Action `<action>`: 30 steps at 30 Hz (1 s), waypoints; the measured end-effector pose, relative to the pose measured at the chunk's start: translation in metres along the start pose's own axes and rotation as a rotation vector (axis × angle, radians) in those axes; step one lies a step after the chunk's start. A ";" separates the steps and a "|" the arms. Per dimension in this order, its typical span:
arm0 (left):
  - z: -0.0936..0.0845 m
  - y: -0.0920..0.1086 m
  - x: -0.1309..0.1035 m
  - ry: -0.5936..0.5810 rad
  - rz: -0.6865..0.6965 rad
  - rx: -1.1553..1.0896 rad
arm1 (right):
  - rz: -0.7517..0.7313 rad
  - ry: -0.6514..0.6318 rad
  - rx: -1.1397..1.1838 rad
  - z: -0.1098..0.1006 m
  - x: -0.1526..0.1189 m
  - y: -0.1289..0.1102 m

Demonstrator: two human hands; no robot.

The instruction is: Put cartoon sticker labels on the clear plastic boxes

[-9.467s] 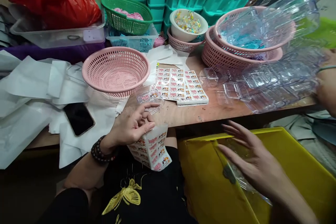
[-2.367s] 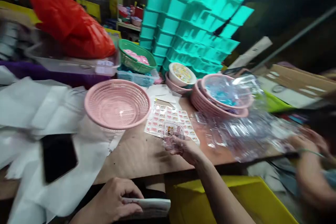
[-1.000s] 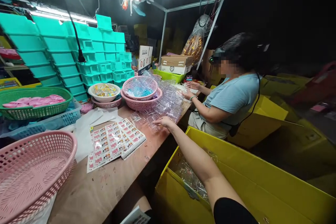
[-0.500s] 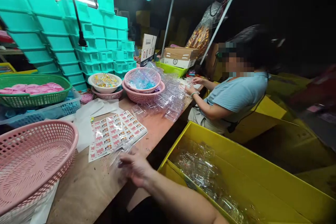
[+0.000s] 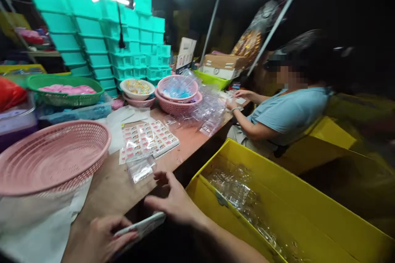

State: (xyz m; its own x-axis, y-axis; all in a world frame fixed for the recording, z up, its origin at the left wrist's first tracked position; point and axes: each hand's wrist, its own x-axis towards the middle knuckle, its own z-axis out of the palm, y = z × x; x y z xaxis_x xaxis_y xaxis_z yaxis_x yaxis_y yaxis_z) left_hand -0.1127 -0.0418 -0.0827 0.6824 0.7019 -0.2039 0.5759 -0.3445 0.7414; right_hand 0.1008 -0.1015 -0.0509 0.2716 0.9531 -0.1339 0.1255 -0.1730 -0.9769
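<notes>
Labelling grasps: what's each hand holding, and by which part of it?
Left hand: a thin pale sheaf, gripped at its left end between thumb and fingers. Right hand: nothing visibly held; thumb and fingers apart.

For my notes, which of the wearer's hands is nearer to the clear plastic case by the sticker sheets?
Right. The right hand is open, just right of the clear plastic case; the left hand is farther, nearer the body, holding a thin white bundle.
</notes>
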 end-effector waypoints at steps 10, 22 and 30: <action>0.001 0.019 0.015 0.064 -0.136 -0.810 | -0.002 -0.304 -0.201 -0.008 0.006 0.004; 0.028 0.012 0.023 0.208 -0.148 -0.946 | -0.151 -0.213 -0.261 -0.012 0.020 0.023; 0.037 0.010 0.031 0.253 -0.205 -0.932 | -0.942 0.074 -0.683 -0.016 0.017 0.031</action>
State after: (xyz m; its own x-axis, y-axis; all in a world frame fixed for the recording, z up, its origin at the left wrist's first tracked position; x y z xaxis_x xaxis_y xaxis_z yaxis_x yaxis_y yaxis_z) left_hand -0.0693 -0.0465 -0.1055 0.4299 0.8432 -0.3228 0.0131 0.3516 0.9360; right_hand 0.1250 -0.0946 -0.0807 -0.1501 0.7629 0.6289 0.7887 0.4760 -0.3891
